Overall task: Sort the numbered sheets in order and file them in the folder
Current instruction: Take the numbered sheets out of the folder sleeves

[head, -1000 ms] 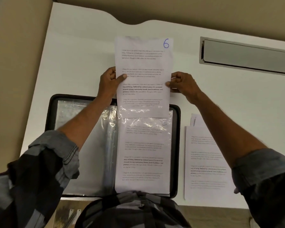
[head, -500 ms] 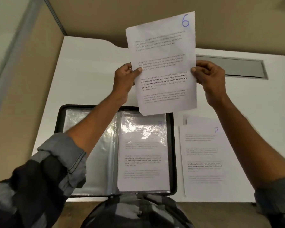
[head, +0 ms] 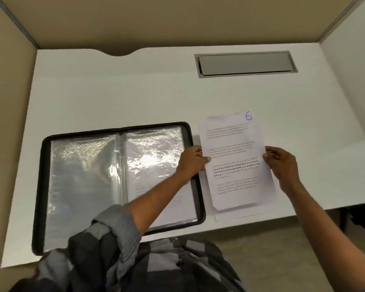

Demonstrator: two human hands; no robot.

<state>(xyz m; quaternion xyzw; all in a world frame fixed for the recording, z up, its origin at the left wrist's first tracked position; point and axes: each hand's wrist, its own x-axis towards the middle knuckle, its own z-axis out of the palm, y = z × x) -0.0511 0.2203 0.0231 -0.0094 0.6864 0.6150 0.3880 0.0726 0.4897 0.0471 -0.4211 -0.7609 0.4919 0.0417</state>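
Note:
A printed sheet marked 6 (head: 234,161) in blue at its top right corner is held low over the desk, right of the folder. My left hand (head: 191,162) pinches its left edge and my right hand (head: 281,163) pinches its right edge. Below it lies a stack of other sheets (head: 240,214), of which only the bottom strip shows. The black zip folder (head: 119,182) lies open on the desk, with shiny plastic sleeves on both sides. A printed sheet shows inside the right sleeve (head: 154,165); my left forearm crosses over it.
The white desk (head: 114,91) is walled by beige partitions at the back and left. A grey cable hatch (head: 244,64) is set in the desk at the back right. The desk's front edge runs just below the folder and the sheets.
The sheet marked 6 came out of the folder's right sleeve, rose up, then moved right and down over the stack beside the folder. Both hands kept hold of it.

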